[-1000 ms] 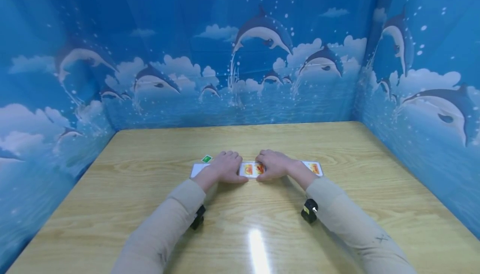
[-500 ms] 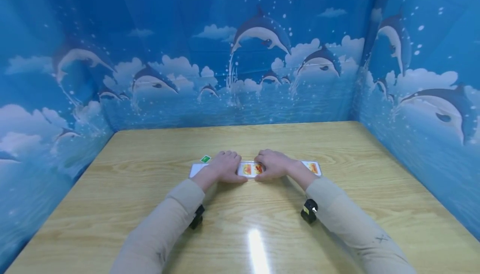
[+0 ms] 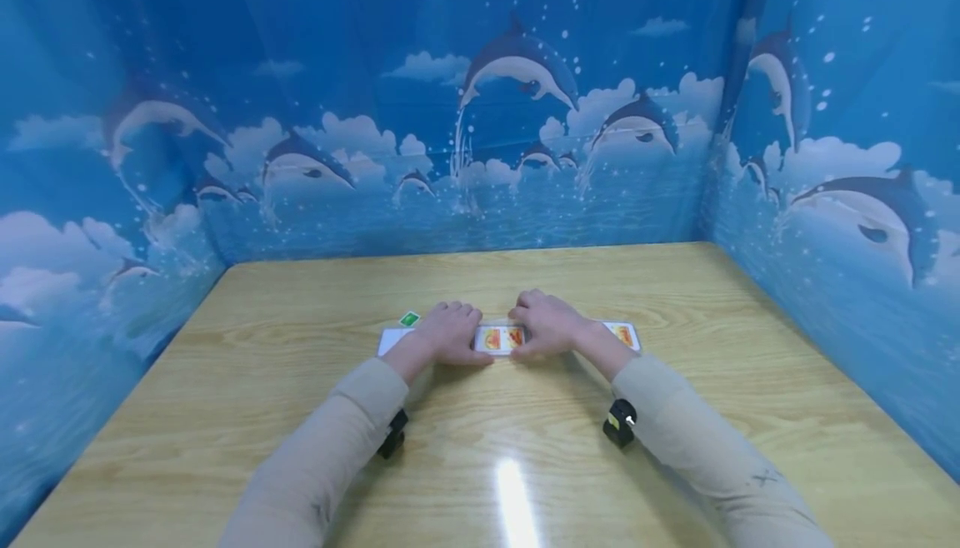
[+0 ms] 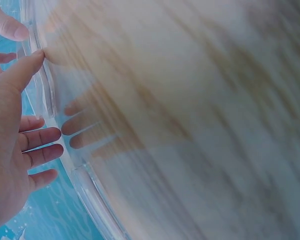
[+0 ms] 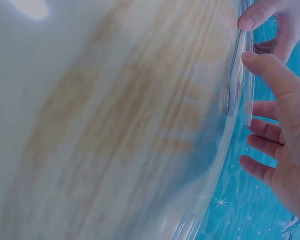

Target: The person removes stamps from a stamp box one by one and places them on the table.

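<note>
Two bare hands bracket one shallow middle case [image 3: 501, 352], which sits on the table [image 3: 405, 498] in front of me, flanked by a left case [image 3: 392, 338] and a right case [image 3: 636, 340] in the same row. On my feed, the left hand [image 3: 450, 334] grasps the middle case near its left end, thumb on the near edge and fingers round the far side. The right hand [image 3: 549, 325] pinches a clear cover [image 5: 249, 95] between thumb and fingers, and from the right wrist I see that cover standing a little apart from the case. At the left end the plastic blurs into reflections, so I can't say for certain whether the cover is seated there.

What worries me is uneven lifting or pressing: with one end up and the other perhaps caught, the cover could twist, spring free and jolt the orange-printed cards [image 3: 492, 338] out of line. If the left hand's hold slackened, I'd expect the case to skid on the smooth wood and knock a neighbour. A sweeping left wrist might also nudge the small green tile [image 3: 409, 318] just beyond the left case.
</note>
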Action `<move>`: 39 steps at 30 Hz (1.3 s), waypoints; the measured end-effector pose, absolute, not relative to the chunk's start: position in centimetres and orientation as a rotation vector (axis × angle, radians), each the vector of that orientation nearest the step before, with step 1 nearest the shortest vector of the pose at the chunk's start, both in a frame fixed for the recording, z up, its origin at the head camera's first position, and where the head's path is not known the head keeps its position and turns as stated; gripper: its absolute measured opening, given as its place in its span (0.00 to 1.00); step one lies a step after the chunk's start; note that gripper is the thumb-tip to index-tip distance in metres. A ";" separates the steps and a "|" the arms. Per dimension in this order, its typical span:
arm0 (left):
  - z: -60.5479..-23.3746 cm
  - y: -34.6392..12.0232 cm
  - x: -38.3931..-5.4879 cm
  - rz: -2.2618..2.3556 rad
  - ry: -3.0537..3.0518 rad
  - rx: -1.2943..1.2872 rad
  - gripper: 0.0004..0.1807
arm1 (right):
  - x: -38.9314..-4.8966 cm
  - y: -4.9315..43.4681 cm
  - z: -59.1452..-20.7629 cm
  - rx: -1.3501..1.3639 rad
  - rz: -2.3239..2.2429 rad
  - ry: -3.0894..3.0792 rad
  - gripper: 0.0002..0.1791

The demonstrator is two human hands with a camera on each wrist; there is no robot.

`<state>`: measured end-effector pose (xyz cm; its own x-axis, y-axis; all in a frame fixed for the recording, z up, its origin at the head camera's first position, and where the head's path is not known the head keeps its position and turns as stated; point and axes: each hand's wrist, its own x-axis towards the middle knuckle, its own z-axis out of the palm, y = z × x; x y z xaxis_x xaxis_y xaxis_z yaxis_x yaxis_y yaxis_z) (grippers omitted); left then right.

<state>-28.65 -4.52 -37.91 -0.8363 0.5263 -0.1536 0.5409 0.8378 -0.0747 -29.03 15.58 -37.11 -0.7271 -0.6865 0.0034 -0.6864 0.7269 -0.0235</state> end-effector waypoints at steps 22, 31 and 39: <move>-37.7 -4.6 -28.6 -0.186 2.920 0.882 0.42 | -28.2 15.5 -36.8 -1.197 0.237 3.019 0.34; -38.0 -4.8 -28.6 -0.184 2.889 0.884 0.43 | -28.2 16.8 -36.5 -1.157 0.170 3.047 0.36; -38.0 -4.7 -28.6 -0.211 2.877 0.878 0.44 | -27.9 17.6 -36.0 -1.186 0.164 3.055 0.36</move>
<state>-28.63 -4.70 -37.97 -0.8231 0.5448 -0.1605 0.5624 0.8212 -0.0966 -27.86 17.61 -35.99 -0.7302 -0.6767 0.0939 -0.6627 0.7350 0.1433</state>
